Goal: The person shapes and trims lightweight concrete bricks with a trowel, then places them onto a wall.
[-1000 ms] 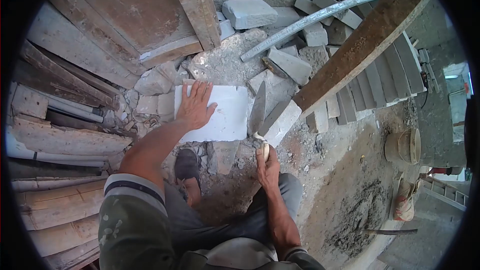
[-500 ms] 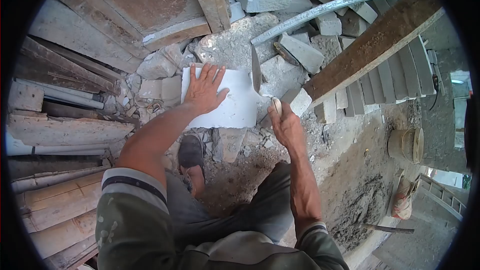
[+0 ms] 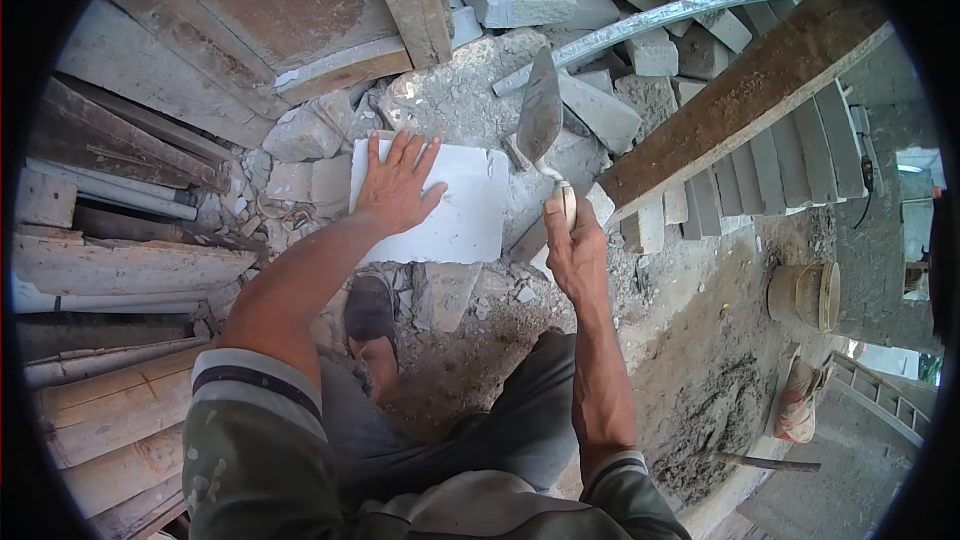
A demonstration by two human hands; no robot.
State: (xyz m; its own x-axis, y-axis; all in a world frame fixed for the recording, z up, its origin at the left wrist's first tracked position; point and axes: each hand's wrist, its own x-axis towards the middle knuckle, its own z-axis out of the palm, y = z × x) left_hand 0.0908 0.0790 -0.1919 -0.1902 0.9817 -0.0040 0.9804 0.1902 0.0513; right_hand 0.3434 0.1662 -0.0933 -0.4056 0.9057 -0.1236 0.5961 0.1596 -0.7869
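My left hand (image 3: 400,183) lies flat with spread fingers on a white rectangular slab (image 3: 462,208) with rough edges. The slab rests over broken stones near my foot. My right hand (image 3: 573,248) is wrapped round the light handle of a trowel (image 3: 541,112), to the right of the slab. The trowel's pointed grey blade faces away from me, its broad side showing, apart from the slab.
Grey blocks (image 3: 765,165) stand in a row at the right, behind a slanting wooden beam (image 3: 740,90). A bucket (image 3: 805,295) and a mortar patch (image 3: 715,420) are farther right. Planks and bamboo (image 3: 120,390) lie at the left.
The trowel has come away from the slab's right edge and turned from edge-on to show its broad face. My left hand stays flat on the slab.
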